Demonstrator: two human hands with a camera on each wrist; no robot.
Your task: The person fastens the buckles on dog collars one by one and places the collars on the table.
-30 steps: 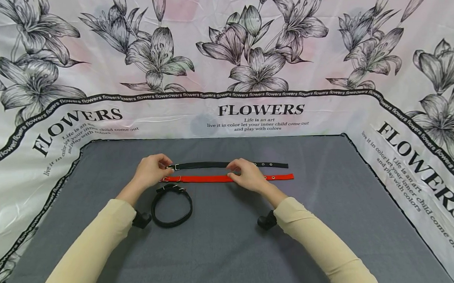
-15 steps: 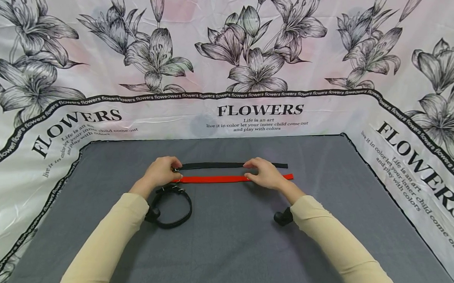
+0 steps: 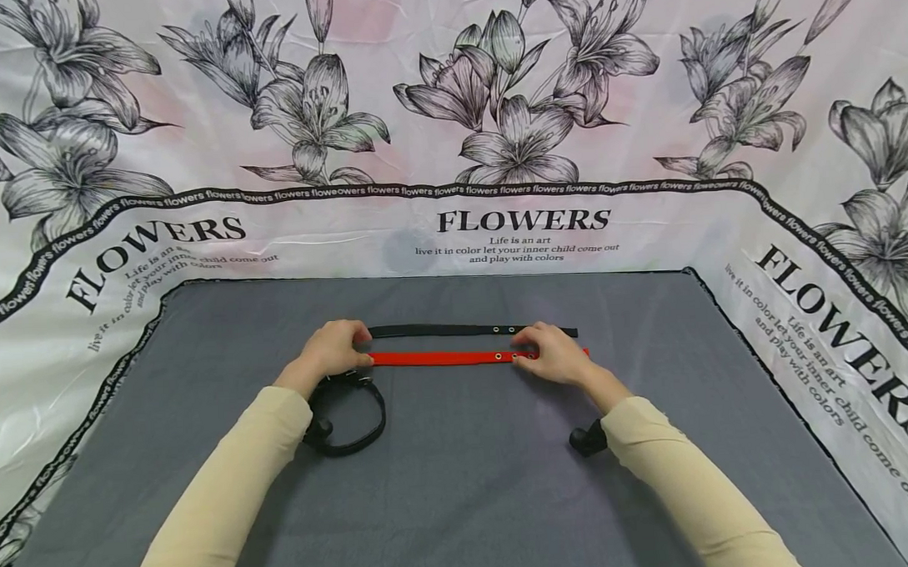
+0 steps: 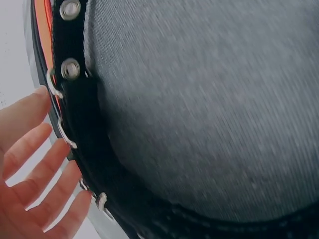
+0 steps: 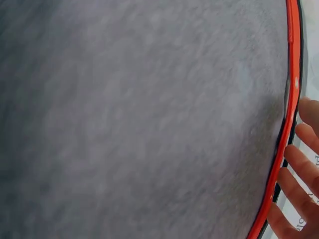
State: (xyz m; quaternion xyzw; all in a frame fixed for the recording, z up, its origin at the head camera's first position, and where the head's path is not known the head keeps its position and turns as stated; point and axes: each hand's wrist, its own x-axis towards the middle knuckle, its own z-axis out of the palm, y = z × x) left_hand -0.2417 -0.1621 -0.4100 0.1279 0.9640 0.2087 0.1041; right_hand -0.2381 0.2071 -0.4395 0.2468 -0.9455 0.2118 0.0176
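Note:
A black collar (image 3: 433, 330) with metal eyelets lies stretched out flat on the grey cloth. Just in front of it and parallel lies a red collar (image 3: 434, 358), also with eyelets. My left hand (image 3: 334, 348) is at the left ends of both, hiding their buckles, its fingers spread loosely in the left wrist view. Over the eyelet ends is my right hand (image 3: 552, 353), fingers relaxed and bent a little. A second black collar (image 3: 379, 419), fastened into a ring, lies below the left hand and fills much of the left wrist view, its eyelets (image 4: 70, 68) showing.
The grey cloth (image 3: 461, 500) covers the table. A white sheet (image 3: 377, 244) printed with flowers and lettering stands behind and along the sides. Black wrist cameras (image 3: 589, 438) hang under the cuffs, the left one overlapping the ringed collar in the head view.
Both hands have moved to the right along the two straight collars, uncovering the middle eyelets and covering the left ends. The collars have stayed where they were.

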